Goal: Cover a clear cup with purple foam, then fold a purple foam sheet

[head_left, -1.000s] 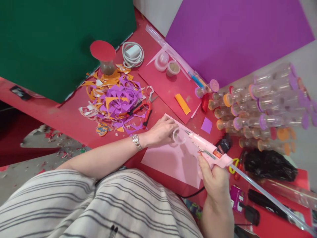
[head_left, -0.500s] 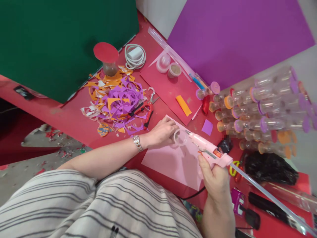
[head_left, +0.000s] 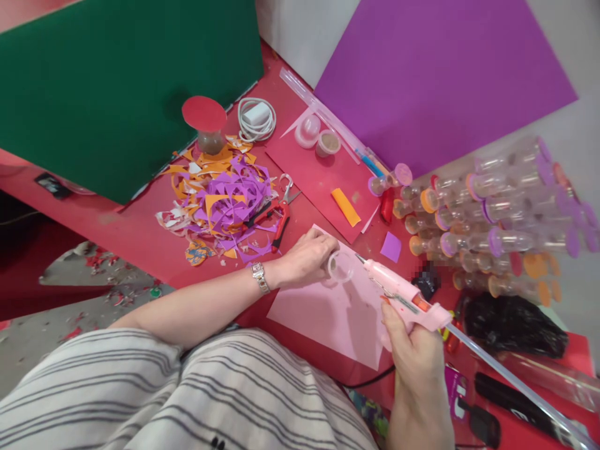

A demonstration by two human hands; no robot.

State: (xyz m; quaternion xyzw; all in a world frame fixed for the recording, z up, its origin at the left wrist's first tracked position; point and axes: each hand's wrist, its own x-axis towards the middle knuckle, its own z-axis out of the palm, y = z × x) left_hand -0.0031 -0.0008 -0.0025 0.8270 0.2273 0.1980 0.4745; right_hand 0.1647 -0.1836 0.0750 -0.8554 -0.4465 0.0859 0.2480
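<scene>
My right hand point(head_left: 412, 340) is wrapped round a pink hot glue gun point(head_left: 394, 284), with a long clear glue stick point(head_left: 510, 372) running out of its back end. The gun's metal nozzle points left, close to the rim of a small clear plastic cup point(head_left: 340, 267). My left hand point(head_left: 312, 257) grips that cup by its left side, over a pink sheet point(head_left: 323, 322) on the red table. The fingertips of my left hand are partly hidden behind the cup.
Purple and orange foam scraps point(head_left: 229, 197) lie left of red-handled pruning shears point(head_left: 280, 219). Clear hourglass-shaped pieces point(head_left: 506, 206) are stacked at the right, above a black plastic bag point(head_left: 515, 325). An orange strip point(head_left: 345, 207) rests on a red sheet point(head_left: 304, 169).
My right hand has drawn the glue gun slightly right and down, so its nozzle is a little farther from the cup. My left hand keeps its hold, and the view has shifted slightly.
</scene>
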